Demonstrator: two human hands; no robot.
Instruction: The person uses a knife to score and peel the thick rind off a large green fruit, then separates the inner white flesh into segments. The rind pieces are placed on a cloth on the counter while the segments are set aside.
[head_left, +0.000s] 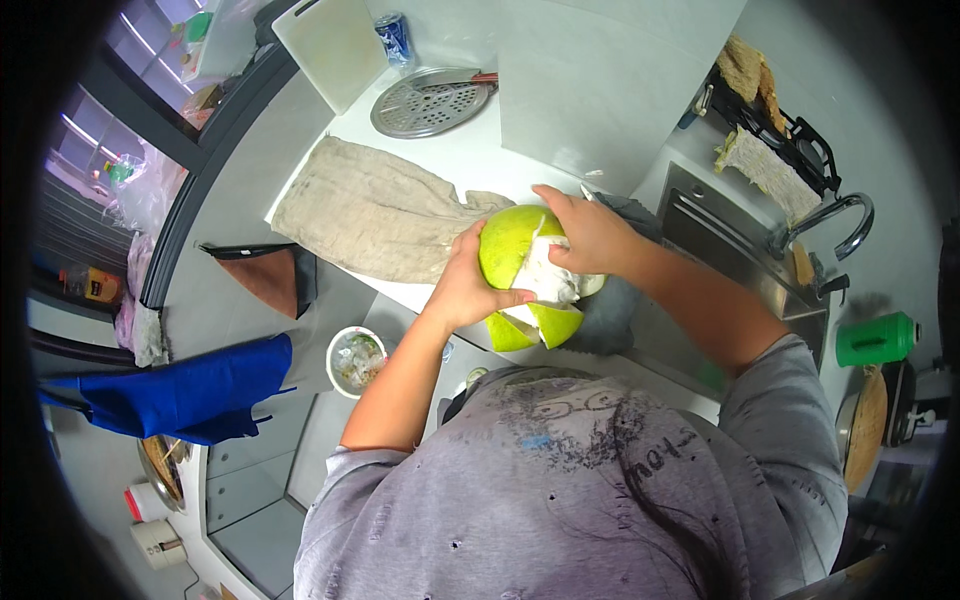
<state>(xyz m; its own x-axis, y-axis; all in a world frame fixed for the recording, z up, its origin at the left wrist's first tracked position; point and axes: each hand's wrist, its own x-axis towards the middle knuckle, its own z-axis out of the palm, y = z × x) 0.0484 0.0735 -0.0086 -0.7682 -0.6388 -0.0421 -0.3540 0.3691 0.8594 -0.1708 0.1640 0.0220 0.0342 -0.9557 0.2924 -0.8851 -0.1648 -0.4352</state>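
Observation:
A large green pomelo (510, 238) is held up in front of my body, above the counter's edge. Its peel is partly pulled away, baring thick white pith (541, 271), and cut flaps of green rind (559, 322) hang at its lower end. My left hand (474, 283) grips the fruit from the left side, thumb lying across the pith. On the upper right, my right hand (589, 231) presses its thumb into the white pith, with the index finger stretched past the rind. Beneath the fruit, a beige cloth (367, 210) lies on the white counter.
A knife (448, 78) rests on a perforated metal plate (427, 109), near a blue can (394, 39) and a white cutting board (330, 49). To the right are a dark cloth (611, 319), a sink with a faucet (855, 225) and a green jug (874, 339). A bin (331, 367) stands lower left.

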